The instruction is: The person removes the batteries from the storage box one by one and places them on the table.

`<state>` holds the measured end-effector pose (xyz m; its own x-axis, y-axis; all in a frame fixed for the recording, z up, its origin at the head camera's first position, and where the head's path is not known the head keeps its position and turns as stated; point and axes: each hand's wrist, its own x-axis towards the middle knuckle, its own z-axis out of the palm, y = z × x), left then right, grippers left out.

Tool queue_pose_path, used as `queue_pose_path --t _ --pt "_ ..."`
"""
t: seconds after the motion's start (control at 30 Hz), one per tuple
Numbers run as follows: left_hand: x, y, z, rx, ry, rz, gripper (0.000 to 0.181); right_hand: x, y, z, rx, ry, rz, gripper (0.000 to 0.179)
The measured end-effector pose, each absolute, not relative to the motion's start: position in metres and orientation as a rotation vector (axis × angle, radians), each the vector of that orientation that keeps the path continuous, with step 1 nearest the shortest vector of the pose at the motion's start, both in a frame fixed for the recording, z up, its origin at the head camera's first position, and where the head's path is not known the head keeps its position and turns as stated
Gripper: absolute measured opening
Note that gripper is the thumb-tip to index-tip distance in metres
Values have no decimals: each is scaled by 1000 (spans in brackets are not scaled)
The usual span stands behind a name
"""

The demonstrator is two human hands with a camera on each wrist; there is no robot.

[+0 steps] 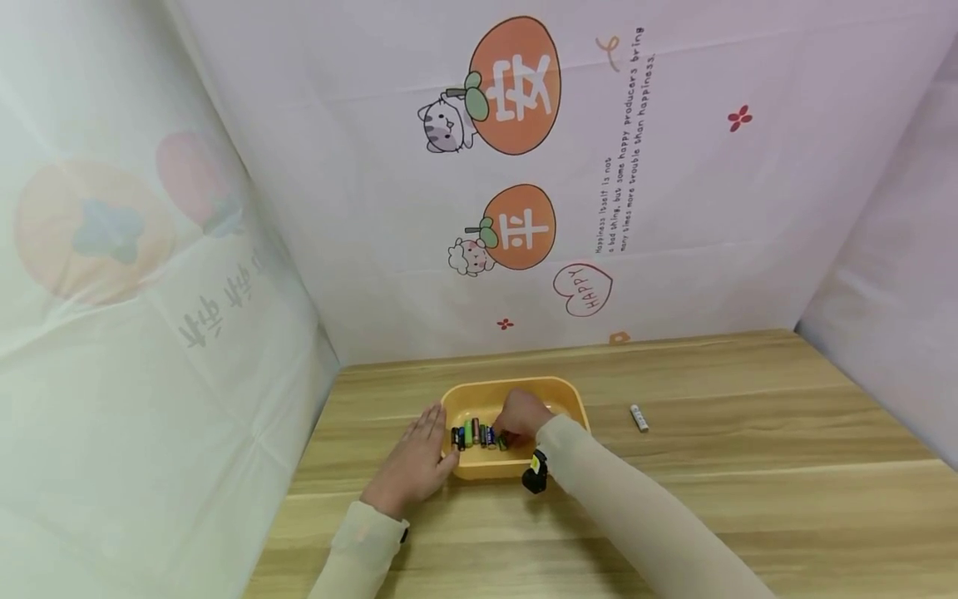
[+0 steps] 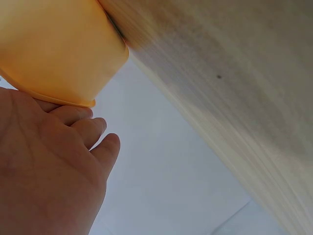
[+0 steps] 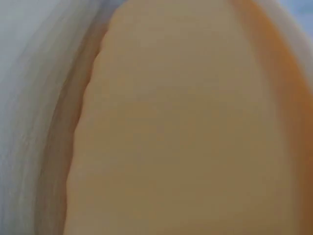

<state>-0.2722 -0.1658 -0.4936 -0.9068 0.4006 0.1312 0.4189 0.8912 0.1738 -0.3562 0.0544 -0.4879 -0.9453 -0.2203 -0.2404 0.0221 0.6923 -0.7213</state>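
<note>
A yellow rectangular tray (image 1: pixel 509 472) sits on the wooden table. Several small batteries (image 1: pixel 469 433) stand side by side in a row in its left half, in green, blue, brown and dark colours. My left hand (image 1: pixel 410 466) rests against the tray's left end, its fingers fairly straight along the rim and its thumb by the front corner. In the left wrist view, the fingertips touch the rim from outside. My right hand (image 1: pixel 524 414) reaches into the tray with curled fingers, pinching a dark green battery (image 1: pixel 503 441) at the row's right end. The right wrist view shows only blurred tray wall (image 3: pixel 186 122).
A single white battery (image 1: pixel 639 418) lies on the table (image 1: pixel 718 466) to the right of the tray. Printed white cloth (image 1: pixel 389 208) hangs behind the table and along both sides. A small black device (image 1: pixel 535 474) is strapped to the right wrist.
</note>
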Motion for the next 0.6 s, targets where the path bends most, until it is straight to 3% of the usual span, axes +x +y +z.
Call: queue_pose_path --t 0.13,0.37,0.6 --pt "-272 -166 -494 -650 -2966 -320 70 -355 60 -487 -145 2490 -1269 25" --pt "-270 -165 -494 -656 -2958 -318 70 -354 69 -484 -112 2219 -1540 6" --pt "-270 -163 -492 -654 -2958 -330 70 -356 73 -485 -102 2190 -1582 15"
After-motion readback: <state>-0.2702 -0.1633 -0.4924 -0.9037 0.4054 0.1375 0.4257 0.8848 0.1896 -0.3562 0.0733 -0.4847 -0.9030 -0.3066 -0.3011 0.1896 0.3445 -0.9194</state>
